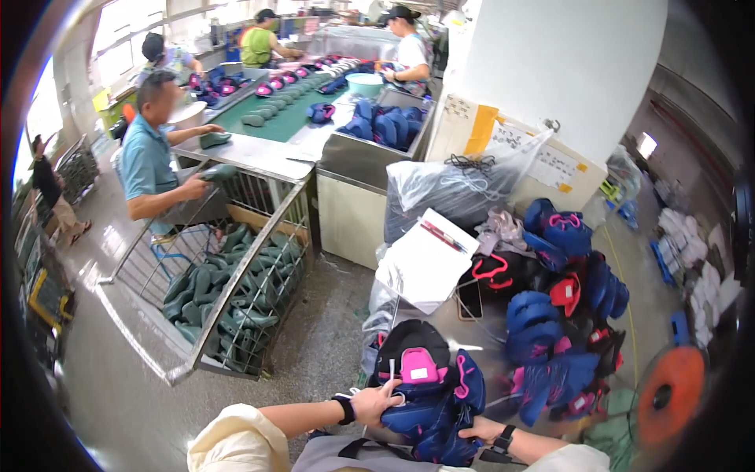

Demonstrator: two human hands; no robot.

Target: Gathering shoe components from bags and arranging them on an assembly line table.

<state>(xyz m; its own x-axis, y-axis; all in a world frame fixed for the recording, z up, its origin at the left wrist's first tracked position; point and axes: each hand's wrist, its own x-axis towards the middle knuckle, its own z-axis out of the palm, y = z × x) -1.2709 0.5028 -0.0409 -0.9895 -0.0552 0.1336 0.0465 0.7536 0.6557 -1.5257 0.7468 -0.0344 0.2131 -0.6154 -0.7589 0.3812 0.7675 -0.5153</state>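
Navy blue shoe uppers (410,413) with pink and black linings lie bunched at the near edge of the metal table, right in front of me. My left hand (376,403) is closed on the left side of this bunch, where white lace shows by the fingers. At the lower right of the same bunch, my right hand (481,429) grips another navy upper (448,440); its fingers are partly hidden under the fabric. Next to them leans a navy upper (469,383) with a pink edge. A pink tongue lining (424,366) with a small white label faces up.
More uppers (543,326) are heaped on the right, beside a phone (470,300) and papers (427,259) with pens. Left stands a wire cart (259,295) full of green shoe lasts. A co-worker (157,157) holds lasts by a green conveyor (271,122). An orange fan (668,393) is low right.
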